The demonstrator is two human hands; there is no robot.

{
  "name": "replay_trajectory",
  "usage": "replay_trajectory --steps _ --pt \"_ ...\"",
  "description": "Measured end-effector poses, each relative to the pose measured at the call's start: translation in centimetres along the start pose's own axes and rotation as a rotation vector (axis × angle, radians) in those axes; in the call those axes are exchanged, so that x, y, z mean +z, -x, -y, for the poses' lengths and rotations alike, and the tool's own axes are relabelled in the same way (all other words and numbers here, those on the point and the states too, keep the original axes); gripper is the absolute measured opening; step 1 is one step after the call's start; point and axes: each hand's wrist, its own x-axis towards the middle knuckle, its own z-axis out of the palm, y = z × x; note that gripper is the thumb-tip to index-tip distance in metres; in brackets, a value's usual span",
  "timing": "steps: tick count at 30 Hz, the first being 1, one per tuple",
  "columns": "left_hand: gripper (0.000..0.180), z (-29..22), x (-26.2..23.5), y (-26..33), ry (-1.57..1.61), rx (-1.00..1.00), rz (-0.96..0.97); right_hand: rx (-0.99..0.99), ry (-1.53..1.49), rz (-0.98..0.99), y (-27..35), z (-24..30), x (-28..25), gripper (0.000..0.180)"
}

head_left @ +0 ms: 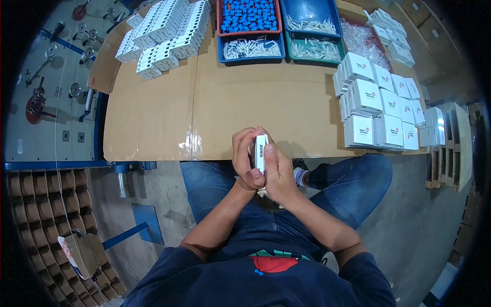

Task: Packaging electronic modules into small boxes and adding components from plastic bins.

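Observation:
Over my lap, at the table's near edge, a small white box (261, 146) with dark lettering on its narrow side stands between my two hands. My left hand (242, 156) wraps the box from the left, its thumb pressed low on it. From the right, my right hand (277, 171) closes round the box with the thumb lying along its side. The palms cover most of the box, so its broad faces are hidden.
A cardboard-covered table (245, 107) lies ahead. White blocks (169, 38) are stacked at far left, white boxes (391, 110) at right. Behind are a red bin of blue parts (249, 16), a blue bin (253, 48) and a green bin (316, 48) of white pieces.

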Motion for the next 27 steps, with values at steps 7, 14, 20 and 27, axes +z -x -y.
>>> replay_trajectory --steps 7,14,20,27 --pt "0.085 -0.3 0.5 -1.2 0.199 -0.312 -0.132 0.073 0.012 0.121 -0.9 0.5 -2.2 0.059" --pt "0.079 -3.2 -0.8 -5.3 0.851 -1.219 -0.252 -0.262 0.365 0.320 -2.5 0.9 -6.1 0.078" --pt "0.074 -5.7 -0.1 -4.4 1.002 -1.365 -0.147 -0.377 0.431 0.305 -3.3 0.3 -7.0 0.062" --pt "0.081 -6.8 -0.2 -4.3 1.083 -1.401 0.058 -0.057 0.133 0.328 -3.0 1.0 -7.5 0.078"
